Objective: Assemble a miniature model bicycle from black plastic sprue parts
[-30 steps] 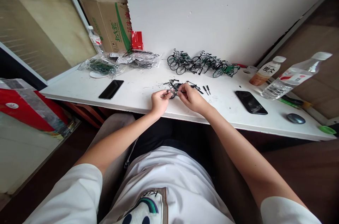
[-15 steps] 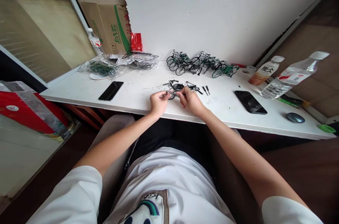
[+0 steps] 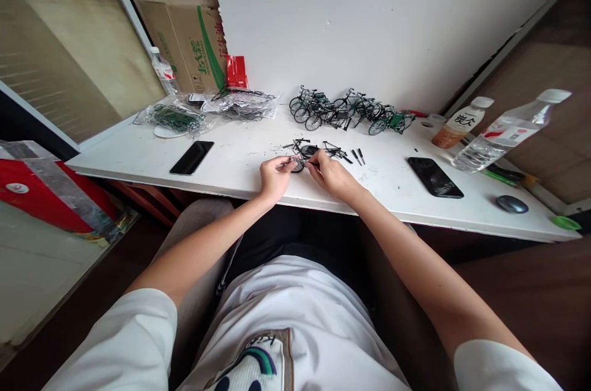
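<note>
Between my hands, just above the table's front part, is a small dark model bicycle wheel [image 3: 297,165]. My left hand [image 3: 274,180] pinches the wheel at its left side with thumb and fingertips. Close against the wheel's right side, my right hand [image 3: 337,175] has its thumb and forefinger pressed together; whatever is in that pinch is too small to make out. Just beyond my fingers lie black model bicycle parts [image 3: 302,146] and more thin black parts [image 3: 333,149]. Two short dark sticks [image 3: 357,157] rest right of them.
Several assembled model bicycles [image 3: 346,111] stand along the wall. Plastic-bagged parts [image 3: 180,118] lie at the back left, near a cardboard box [image 3: 189,46]. One phone [image 3: 192,157] is on the left, another phone [image 3: 434,177] on the right, with bottles [image 3: 508,132] and a mouse [image 3: 512,204].
My right hand has shifted slightly, its fingers bunching closer beside the wheel. My left hand keeps its pinch on the wheel. The whole view has drifted a little.
</note>
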A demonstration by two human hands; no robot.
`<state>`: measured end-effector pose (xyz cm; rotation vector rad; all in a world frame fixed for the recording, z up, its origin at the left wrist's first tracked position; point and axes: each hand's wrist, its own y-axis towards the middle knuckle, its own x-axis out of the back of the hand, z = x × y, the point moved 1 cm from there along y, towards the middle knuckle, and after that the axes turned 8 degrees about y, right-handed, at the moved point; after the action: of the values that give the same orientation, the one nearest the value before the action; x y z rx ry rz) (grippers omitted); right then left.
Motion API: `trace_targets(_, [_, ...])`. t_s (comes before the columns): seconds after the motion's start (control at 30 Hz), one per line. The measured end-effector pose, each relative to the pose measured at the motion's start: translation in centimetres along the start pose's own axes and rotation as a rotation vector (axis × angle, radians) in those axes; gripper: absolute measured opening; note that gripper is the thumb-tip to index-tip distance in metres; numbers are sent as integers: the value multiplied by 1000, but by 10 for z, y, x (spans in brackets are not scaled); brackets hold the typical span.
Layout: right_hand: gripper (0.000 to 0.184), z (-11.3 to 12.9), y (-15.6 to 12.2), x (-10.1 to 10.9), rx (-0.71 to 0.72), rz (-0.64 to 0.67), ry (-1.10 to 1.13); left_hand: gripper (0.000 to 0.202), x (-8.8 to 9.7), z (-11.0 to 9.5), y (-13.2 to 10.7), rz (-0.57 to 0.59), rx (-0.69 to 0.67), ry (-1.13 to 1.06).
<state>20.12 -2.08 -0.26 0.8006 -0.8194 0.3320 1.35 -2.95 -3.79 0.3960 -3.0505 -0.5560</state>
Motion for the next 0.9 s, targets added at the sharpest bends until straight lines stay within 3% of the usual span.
trace_targets(0.17, [38,-3,-2,3,15,14,-241,14,0,1,-1,5,5,-4])
trace_targets(0.5, [47,-3,-5,-9,-104,-114,-186,16,1,-3,-4,11,-5,11])
trace_targets(0.67, [56,-1,-2,-11,-165,-77,-319,17,0,-1,-3,4,25,12])
trace_targets(0.9, [38,10,0,4,3,52,-336,14,-1,-1,-1,5,18,-24])
